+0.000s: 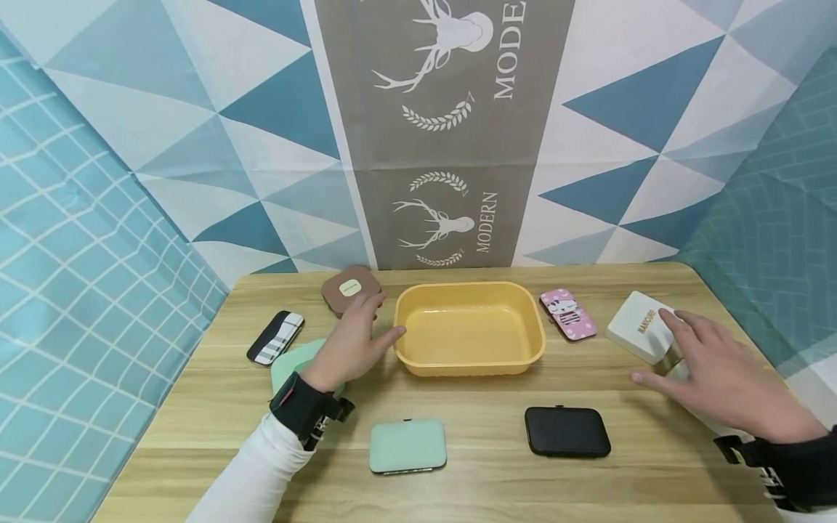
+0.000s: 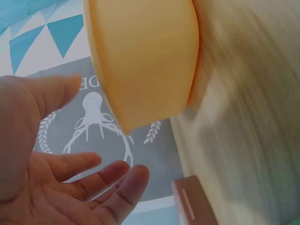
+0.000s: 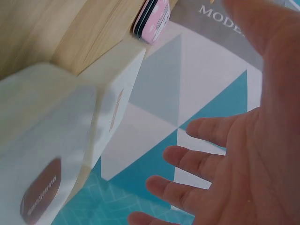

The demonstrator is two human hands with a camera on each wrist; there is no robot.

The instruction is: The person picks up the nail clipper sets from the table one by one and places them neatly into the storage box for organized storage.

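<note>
My left hand hovers at the left end of a yellow plastic basket, thumb near its rim. In the left wrist view its fingers are loosely bent, with a gap between them and the basket wall. Beneath that wrist lies a mint-green case, partly hidden. My right hand is spread above a white manicure box. Below it a second white box with a brown label is mostly hidden in the head view. The right wrist view shows nothing between those fingers.
A brown rounded case and a black-and-plaid case lie left of the basket. To its right is a pink patterned case. A light green case and a black case lie in front. A patterned cloth backs the table.
</note>
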